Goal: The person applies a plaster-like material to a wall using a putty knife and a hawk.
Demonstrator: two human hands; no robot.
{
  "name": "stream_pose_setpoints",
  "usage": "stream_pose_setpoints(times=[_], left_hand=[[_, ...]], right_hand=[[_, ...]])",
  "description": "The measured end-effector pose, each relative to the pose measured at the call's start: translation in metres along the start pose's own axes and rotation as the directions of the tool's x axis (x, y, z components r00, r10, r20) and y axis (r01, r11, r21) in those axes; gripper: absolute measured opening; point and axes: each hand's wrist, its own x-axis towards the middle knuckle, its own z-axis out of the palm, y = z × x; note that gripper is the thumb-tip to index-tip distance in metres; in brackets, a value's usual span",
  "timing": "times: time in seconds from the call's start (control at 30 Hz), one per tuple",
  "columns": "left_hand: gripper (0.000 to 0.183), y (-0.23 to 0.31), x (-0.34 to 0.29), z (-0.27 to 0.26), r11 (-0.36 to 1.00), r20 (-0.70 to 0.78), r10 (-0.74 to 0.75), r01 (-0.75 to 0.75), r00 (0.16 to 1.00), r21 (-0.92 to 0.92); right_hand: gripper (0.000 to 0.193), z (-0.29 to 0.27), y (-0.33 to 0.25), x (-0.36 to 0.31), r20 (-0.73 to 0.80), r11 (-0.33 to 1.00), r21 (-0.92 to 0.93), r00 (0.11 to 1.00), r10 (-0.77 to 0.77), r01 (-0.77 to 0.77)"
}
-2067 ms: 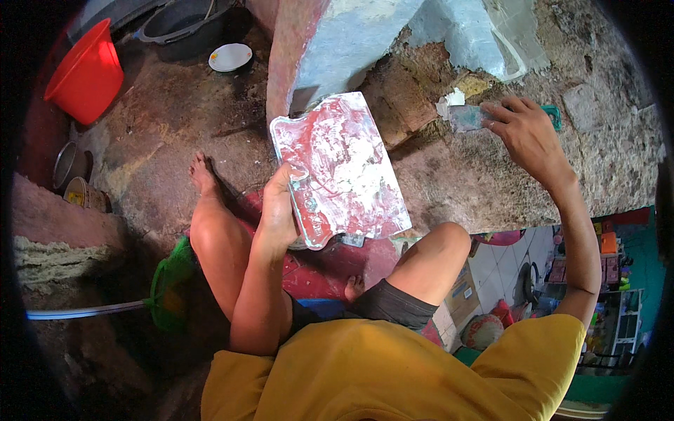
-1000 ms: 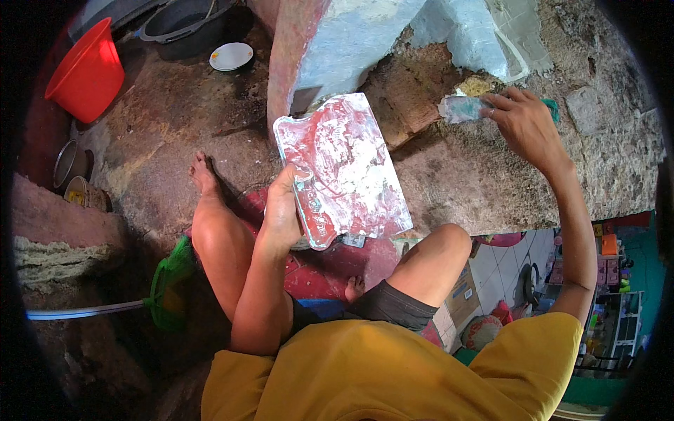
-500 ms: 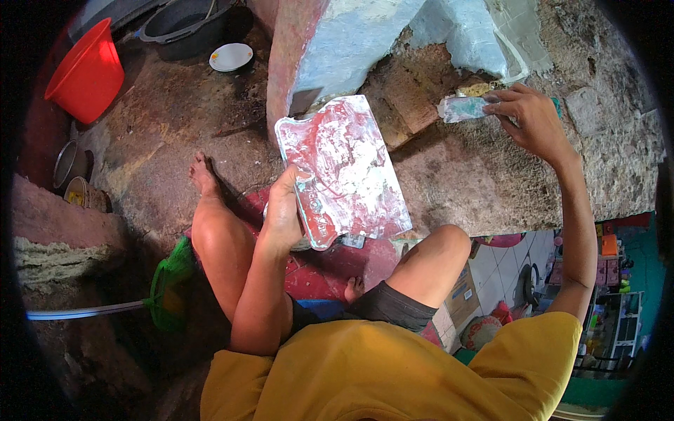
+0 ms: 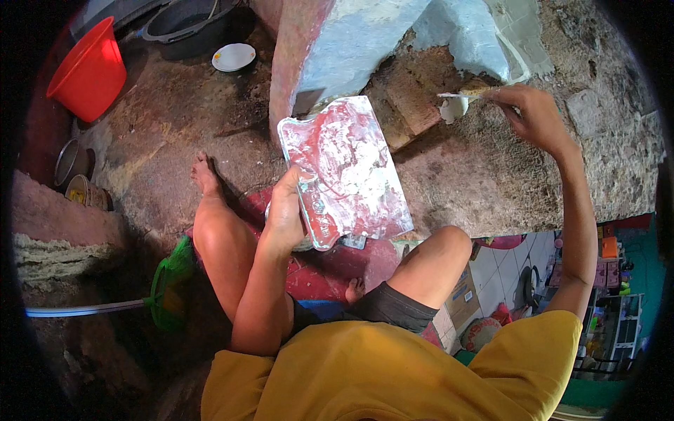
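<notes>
My left hand (image 4: 284, 210) grips the near left edge of a red plastic board (image 4: 319, 226) smeared with white paste (image 4: 361, 158), tilted above my knees. Out to the right, my right hand (image 4: 537, 121) is closed around a putty knife (image 4: 469, 95), its blade turned nearly edge-on. A lump of white paste (image 4: 454, 109) hangs under the blade tip. That tip is above the rough ground, close to a gap beneath the white-coated wall (image 4: 354, 45). Most of the knife's handle is hidden by my fingers.
Brown bricks (image 4: 414, 112) lie at the wall's broken foot. Farther left are a red bucket (image 4: 88, 70), a black basin (image 4: 184, 31) and a white plate (image 4: 234, 57). A green net (image 4: 170, 284) is beside my left leg. Tiled floor (image 4: 502, 266) lies lower at right.
My right hand has rolled the putty knife from blade flat toward me to nearly edge-on, so the paste lump now shows hanging below. The board and left hand have barely moved.
</notes>
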Motion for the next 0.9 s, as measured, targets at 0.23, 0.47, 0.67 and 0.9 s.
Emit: stream_pose_setpoints(times=[0.23, 0.47, 0.67, 0.9], left_hand=[[0.038, 0.0016, -0.0012, 0.0046, 1.0, 0.0, -0.004, 0.004, 1.0, -0.015], [0.039, 0.0016, -0.0009, 0.0047, 1.0, 0.005, -0.001, 0.001, 1.0, 0.0], [0.039, 0.0016, -0.001, 0.0037, 0.999, 0.002, 0.009, -0.009, 1.0, 0.031], [0.038, 0.001, -0.0016, 0.0044, 1.0, 0.0, -0.002, 0.002, 1.0, 0.02]], right_hand=[[0.032, -0.0015, 0.0028, 0.0002, -0.004, 0.999, 0.049, 1.0, -0.001, 0.001], [0.033, 0.0047, 0.0011, 0.0002, 0.057, 0.993, 0.084, 0.995, 0.082, -0.087], [0.037, 0.005, 0.0031, -0.0005, 0.023, 0.986, 0.027, 0.986, 0.165, -0.165], [0.039, 0.0048, 0.0034, -0.0023, 0.003, 0.994, 0.061, 0.996, 0.085, -0.085]])
